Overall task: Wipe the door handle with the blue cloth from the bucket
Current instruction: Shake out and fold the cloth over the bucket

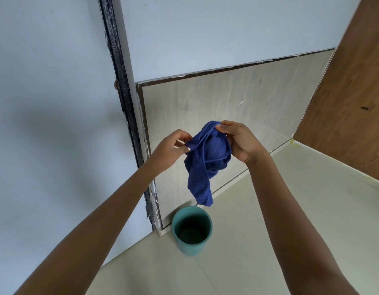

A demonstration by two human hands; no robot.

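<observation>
Blue cloth (206, 158) is hanging between both hands, left hand (173, 149) and right hand (237, 139) fingers pinching its top edge above the emptied teal bucket (191, 229); wiping is not begun, no door handle showing.

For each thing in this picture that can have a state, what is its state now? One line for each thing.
blue cloth: out of the bucket, bunched, held in the air by both hands, one end hanging down.
bucket: upright on the floor by the wall, looks empty.
left hand: pinching the cloth's left edge.
right hand: gripping the cloth's top.
door handle: not in view.
</observation>
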